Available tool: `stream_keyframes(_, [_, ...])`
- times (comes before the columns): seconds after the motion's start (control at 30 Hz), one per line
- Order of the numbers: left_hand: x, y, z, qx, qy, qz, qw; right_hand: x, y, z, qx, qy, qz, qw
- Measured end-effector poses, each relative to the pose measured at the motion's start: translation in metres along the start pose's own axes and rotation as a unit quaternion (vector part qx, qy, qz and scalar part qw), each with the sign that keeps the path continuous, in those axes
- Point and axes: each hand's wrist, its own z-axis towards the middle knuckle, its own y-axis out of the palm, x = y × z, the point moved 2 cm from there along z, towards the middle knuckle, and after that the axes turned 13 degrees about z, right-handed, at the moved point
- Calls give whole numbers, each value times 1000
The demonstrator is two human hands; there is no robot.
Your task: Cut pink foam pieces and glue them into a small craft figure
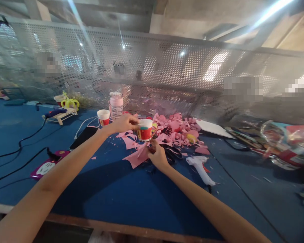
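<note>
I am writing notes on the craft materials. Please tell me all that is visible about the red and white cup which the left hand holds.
The cup looks like a small paper cup with a white rim and inside and a red printed band. It is upright, held by the left hand at its rim, above the pink scraps. The right hand is just below it.

Red-and-white cup (144,131), pink scraps (176,130) (perhaps foam), blue table (121,192).

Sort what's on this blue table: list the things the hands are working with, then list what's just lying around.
In hand:
left hand holding the red paper cup
right hand on a pink paper strip
pink scrap pile

Lying about:
white glue gun
black phone
second paper cup
pink bottle
plastic bags
</note>
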Motion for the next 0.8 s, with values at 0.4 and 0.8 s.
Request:
stream_keyframes(0.4, [-6,-5,-14,-69,76,-12,995,-21,-30,0,62,-131,-159,977])
stream_keyframes(0.8, [-14,44,-17,-214,86,-94,968,-16,-36,2,86,-50,92,991])
